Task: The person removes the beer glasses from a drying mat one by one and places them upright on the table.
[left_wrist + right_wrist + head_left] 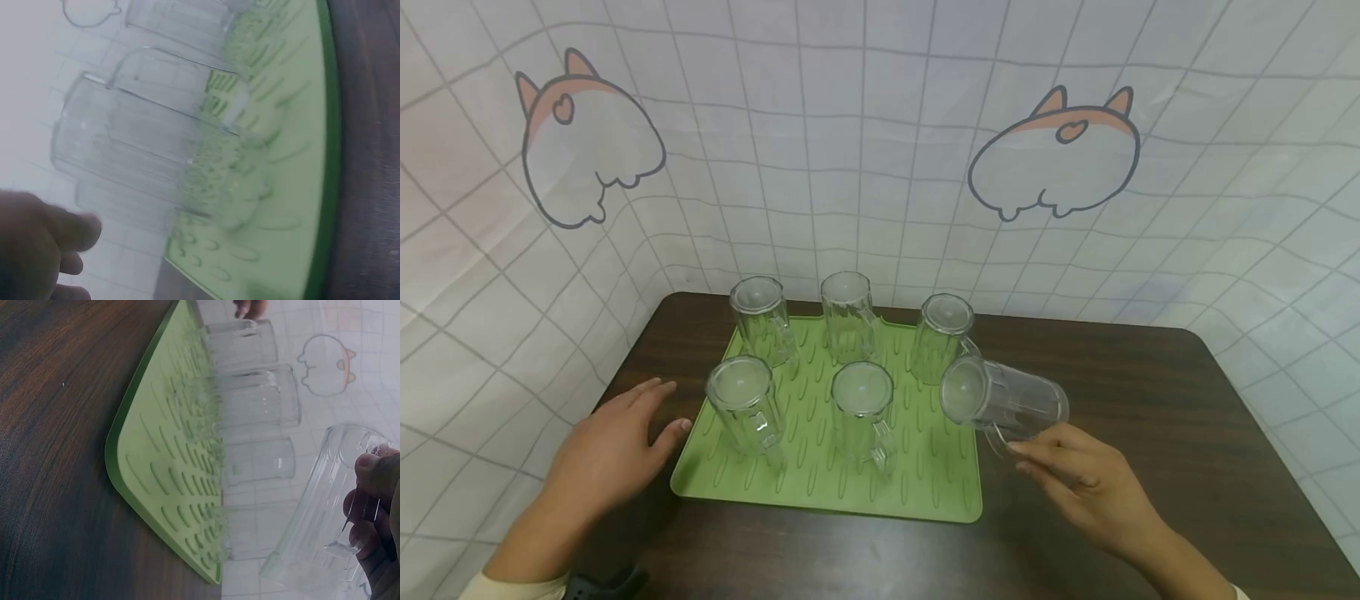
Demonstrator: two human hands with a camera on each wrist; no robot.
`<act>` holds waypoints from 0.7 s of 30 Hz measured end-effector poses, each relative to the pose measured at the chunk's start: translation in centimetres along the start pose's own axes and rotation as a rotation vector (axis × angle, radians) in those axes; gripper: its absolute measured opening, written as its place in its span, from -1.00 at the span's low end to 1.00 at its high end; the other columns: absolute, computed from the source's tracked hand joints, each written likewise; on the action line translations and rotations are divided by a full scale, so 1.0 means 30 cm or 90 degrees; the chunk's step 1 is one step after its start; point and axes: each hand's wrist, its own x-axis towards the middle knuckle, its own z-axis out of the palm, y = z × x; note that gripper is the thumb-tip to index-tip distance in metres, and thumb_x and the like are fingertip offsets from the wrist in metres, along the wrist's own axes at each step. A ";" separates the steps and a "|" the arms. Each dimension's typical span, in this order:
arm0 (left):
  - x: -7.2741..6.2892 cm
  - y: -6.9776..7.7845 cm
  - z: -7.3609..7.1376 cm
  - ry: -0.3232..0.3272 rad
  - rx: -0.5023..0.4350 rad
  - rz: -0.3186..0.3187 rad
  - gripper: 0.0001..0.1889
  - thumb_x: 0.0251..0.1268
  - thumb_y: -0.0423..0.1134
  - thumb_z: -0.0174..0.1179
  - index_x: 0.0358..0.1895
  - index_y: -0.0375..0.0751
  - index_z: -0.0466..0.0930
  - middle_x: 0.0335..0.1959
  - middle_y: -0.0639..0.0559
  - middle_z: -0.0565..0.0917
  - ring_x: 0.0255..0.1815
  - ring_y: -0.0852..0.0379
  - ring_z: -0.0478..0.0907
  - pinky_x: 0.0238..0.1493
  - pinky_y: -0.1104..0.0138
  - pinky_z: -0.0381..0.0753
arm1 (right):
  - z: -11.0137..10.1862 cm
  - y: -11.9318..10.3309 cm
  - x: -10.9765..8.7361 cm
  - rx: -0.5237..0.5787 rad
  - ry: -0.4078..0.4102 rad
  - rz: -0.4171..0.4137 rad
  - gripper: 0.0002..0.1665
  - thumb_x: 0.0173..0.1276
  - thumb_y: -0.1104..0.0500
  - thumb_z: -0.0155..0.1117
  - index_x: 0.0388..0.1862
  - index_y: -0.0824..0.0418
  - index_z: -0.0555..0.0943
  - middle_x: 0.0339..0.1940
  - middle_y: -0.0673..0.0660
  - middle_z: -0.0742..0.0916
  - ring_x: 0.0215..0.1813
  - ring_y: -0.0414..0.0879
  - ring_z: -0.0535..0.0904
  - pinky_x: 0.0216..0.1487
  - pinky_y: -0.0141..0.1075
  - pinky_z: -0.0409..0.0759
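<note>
My right hand (1086, 483) grips a clear glass mug (1022, 404) by its handle, over the right edge of a green drying mat (820, 492). This mug is tipped on its side, its base facing left; in the right wrist view, fingers and thumb (369, 465) wrap the handle. Several more glass mugs stand upside down on the mat, among them a front left mug (745, 404), a front middle mug (861, 408) and a back right mug (942, 337). Beside the mat's left edge, my left hand (613, 446) holds nothing, its fingers extended and thumb toward the front left mug.
The mat lies on a dark wooden table (1112, 367). Behind and at both sides hangs a white gridded cloth (895, 150) with cartoon animal drawings. Two further mugs, a back left mug (763, 321) and a back middle mug (848, 321), stand close to the rear cloth.
</note>
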 end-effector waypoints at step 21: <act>0.080 0.184 -0.044 0.205 -0.140 0.106 -0.44 0.30 -0.28 0.39 0.34 -0.35 0.50 0.31 -0.32 0.51 0.27 -0.39 0.45 0.16 -0.25 0.41 | 0.002 -0.005 0.007 -0.015 0.001 -0.012 -0.57 0.58 -0.07 0.19 -0.13 0.22 0.82 -0.34 -0.06 0.68 -0.38 -0.36 0.45 -0.40 -0.62 0.42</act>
